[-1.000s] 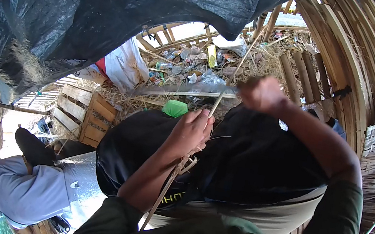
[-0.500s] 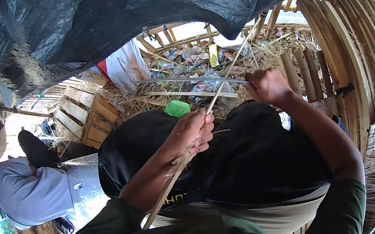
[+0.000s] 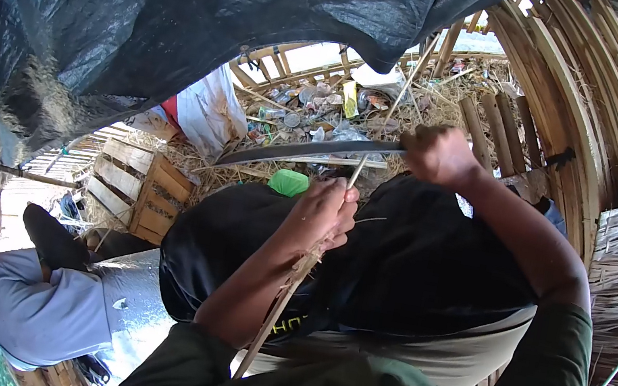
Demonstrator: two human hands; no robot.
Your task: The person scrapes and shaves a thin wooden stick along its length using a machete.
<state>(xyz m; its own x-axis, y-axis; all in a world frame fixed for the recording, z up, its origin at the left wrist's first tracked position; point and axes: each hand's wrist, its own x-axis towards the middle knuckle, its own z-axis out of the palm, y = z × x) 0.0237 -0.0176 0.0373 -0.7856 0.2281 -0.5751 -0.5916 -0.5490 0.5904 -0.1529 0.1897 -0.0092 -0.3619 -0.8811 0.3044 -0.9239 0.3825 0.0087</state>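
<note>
The left hand [image 3: 327, 208] has its fingers curled snugly around a thin, pale strip [image 3: 274, 316] that looks like split cane, running to one o'clock above the grip and seven o'clock below it, past the forearm. At two o'clock from it, the right hand [image 3: 442, 154] has its fingers closed on the handle of a long blade [image 3: 300, 149], which points towards nine o'clock. Over the last half second the blade has shifted down, so it now crosses the strip nearer the left fingers, and its flat shows broader and darker. I judge that this puts the blade at the stretch being worked, though whether it touches the strip I cannot tell. A green plastic bag [image 3: 289, 182] lies at ten o'clock from the left hand, a wooden crate [image 3: 139, 185] at nine, and another person [image 3: 50, 301] at eight.
</note>
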